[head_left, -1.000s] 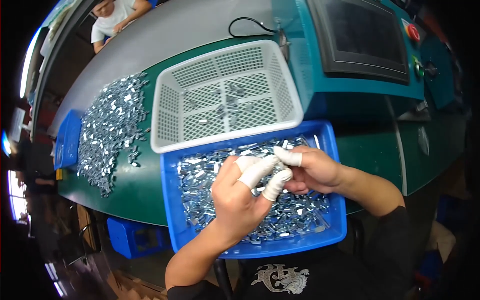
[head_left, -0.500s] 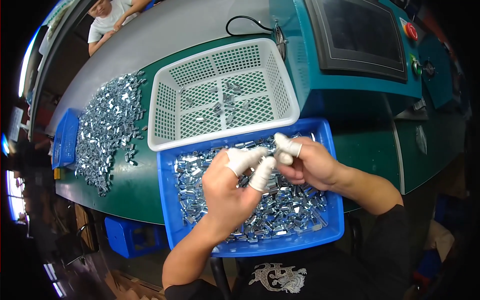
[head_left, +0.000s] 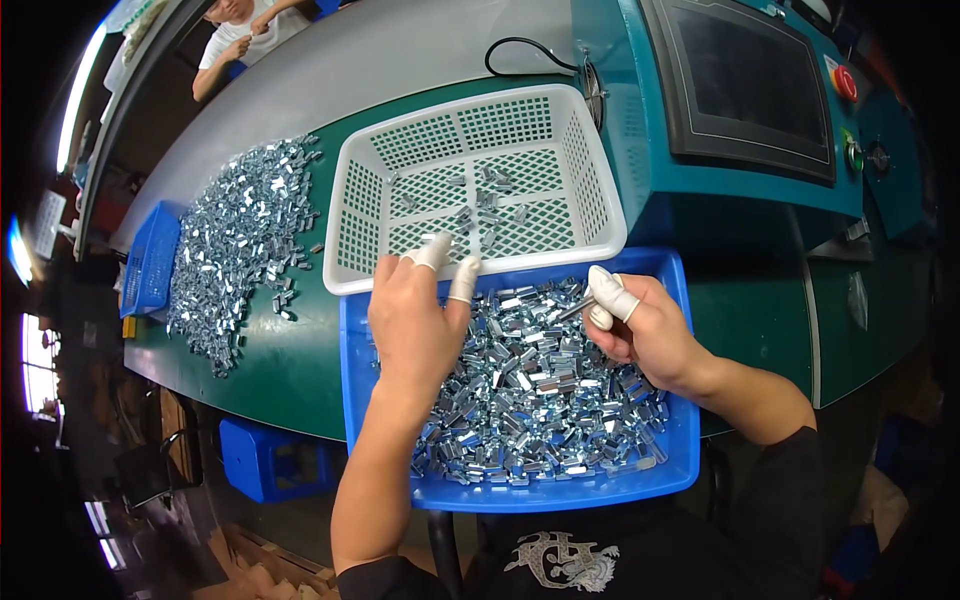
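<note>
flat green worktop moderately lit | long white light strip glares upper left | small silvery metal pieces glint | edges bow, corners black

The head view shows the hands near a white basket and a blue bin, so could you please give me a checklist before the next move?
1. Metal piece held in the right hand: ok, it juts from the fingers.
2. Left hand empty: cannot tell; nothing shows between thumb and forefinger, but its underside is hidden.
3. White basket has room: ok, only a few scattered pieces lie in it.
4. Blue bin stocked: ok, many metal pieces fill its floor.
5. Pile at the left contained: not ok, it lies loose on the table.
6. Held piece free of flaws: cannot tell, too small.
</note>
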The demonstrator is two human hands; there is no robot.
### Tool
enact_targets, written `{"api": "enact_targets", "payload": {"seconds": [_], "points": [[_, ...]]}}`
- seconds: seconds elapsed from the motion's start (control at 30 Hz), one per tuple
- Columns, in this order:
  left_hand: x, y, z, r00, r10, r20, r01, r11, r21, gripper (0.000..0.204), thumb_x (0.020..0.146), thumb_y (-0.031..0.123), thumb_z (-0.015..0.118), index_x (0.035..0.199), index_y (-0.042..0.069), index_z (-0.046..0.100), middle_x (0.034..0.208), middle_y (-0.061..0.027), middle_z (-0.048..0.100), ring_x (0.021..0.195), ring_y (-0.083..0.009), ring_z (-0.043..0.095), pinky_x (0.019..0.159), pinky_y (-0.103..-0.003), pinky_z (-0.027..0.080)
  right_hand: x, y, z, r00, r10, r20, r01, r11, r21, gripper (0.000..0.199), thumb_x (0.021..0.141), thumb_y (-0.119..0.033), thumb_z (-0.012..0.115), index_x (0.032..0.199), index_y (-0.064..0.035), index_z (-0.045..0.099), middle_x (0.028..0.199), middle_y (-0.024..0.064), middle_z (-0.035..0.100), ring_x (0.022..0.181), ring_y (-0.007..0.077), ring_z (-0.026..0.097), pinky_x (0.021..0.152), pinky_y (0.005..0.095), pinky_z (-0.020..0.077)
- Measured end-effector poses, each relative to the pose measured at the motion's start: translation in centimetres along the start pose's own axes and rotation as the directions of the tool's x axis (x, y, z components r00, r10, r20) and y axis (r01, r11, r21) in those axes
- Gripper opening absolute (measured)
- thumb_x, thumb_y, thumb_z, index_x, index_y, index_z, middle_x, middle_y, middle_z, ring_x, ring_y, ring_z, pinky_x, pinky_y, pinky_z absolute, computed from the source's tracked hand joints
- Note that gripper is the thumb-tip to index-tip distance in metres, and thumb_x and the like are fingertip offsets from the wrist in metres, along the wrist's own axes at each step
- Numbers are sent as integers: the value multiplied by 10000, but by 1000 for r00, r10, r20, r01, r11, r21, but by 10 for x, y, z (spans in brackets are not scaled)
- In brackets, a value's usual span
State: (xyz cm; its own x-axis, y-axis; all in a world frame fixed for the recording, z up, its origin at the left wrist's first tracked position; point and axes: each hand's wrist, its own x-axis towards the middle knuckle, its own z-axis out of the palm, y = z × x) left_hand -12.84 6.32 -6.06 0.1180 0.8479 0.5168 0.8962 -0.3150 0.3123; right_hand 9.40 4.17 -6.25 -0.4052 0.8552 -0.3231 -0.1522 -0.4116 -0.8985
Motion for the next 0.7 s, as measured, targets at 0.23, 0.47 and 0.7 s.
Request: {"api": "enact_targets", "payload": {"seconds": [0.23,0.47,0.7], "points": [[1,-7,-1,998,52,27,-45,979,-199,107,761,104,686,801,27,623,758,-72,605,715,-223,505,648,-316,414,-1,2,0,999,-30,17,31,999,-24,375,963,-357,401,720,-85,484,546,-1,452,441,48,335,413,197,275],[0,-12,-3,997,64,52,-52,975,-217,77,774,70,659,795,25,601,776,-70,607,720,-220,500,659,-310,412,-1,2,2,999,-36,15,37,999,-37,353,963,-339,402,739,-81,493,551,0,455,442,49,334,416,195,277],[-8,12,-14,995,61,-84,-77,976,-204,175,703,118,738,754,38,590,661,-51,510,539,-149,453,481,-284,369,-2,2,2,998,-55,13,55,998,-27,359,964,-331,404,724,-77,489,548,-2,452,444,48,339,414,196,276]]}}
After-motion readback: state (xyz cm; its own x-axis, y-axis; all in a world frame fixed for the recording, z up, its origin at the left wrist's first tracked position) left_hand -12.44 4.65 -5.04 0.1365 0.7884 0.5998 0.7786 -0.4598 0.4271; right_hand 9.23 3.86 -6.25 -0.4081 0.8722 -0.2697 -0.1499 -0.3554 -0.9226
